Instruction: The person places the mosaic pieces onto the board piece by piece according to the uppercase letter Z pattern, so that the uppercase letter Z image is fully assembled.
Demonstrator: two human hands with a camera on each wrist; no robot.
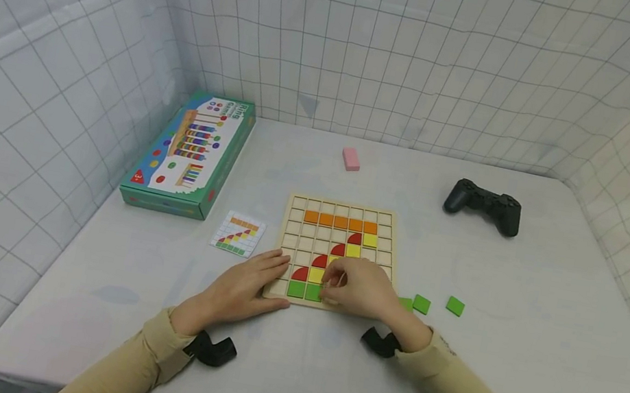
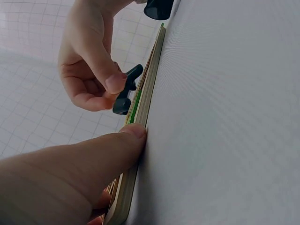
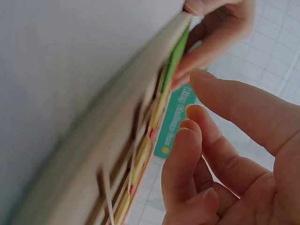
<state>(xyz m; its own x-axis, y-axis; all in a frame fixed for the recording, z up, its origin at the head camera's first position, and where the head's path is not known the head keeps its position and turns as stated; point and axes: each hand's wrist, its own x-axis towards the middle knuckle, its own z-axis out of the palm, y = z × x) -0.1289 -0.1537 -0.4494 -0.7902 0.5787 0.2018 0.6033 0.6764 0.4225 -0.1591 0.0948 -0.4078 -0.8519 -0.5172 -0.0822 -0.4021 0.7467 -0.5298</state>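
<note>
A wooden grid board [image 1: 294,228] lies in front of me, holding a row of orange square tiles [image 1: 340,222], a diagonal of red quarter-round tiles [image 1: 354,238] and yellow tiles [image 1: 370,240], and green tiles [image 1: 296,289] near its front edge. My left hand [image 1: 244,285] rests on the board's left front corner, its thumb [image 2: 126,140] against the front edge. Over the board's lower middle is my right hand [image 1: 362,288], fingers bent. The right wrist view shows a gap between its thumb [image 3: 225,93] and fingers, with nothing held. It hides part of the grid.
Left of the board lies a pattern card [image 1: 238,234], with a green game box [image 1: 190,155] behind it. Loose green tiles [image 1: 455,306] lie to the right, one partly covered by my right wrist. A pink block [image 1: 351,159] and a black game controller [image 1: 483,206] sit farther back.
</note>
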